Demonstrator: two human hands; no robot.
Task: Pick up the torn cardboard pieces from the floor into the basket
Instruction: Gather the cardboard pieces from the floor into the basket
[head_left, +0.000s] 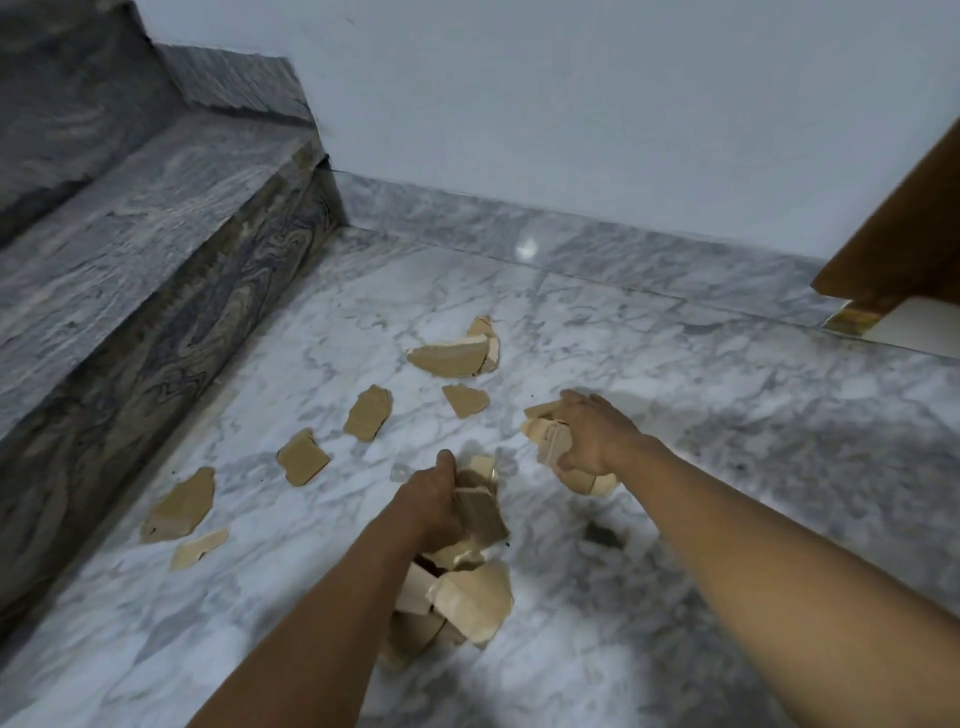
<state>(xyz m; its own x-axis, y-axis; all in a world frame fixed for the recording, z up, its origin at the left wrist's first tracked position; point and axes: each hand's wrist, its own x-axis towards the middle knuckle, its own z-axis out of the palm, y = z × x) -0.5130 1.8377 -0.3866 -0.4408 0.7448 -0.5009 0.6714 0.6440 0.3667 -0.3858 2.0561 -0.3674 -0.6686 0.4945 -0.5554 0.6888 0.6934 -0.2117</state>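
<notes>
Torn tan cardboard pieces lie scattered on the grey marble floor (727, 467). My left hand (428, 499) grips a stack of cardboard pieces (480, 512) low over the floor. Just below it sits a heap of cardboard pieces (467, 603), partly hidden by my left forearm. My right hand (592, 436) grips another bunch of cardboard pieces (550, 436). Loose pieces lie to the left (179, 506), (302, 457), (368, 413), with a small one (464, 400) and a pile (457, 351) farther back. No basket is in view.
Dark marble stair steps (156, 270) rise along the left side. A pale wall (571, 104) with a marble skirting runs across the back. A brown wooden door edge (893, 244) stands at the right. A small dark scrap (602, 535) lies between my forearms.
</notes>
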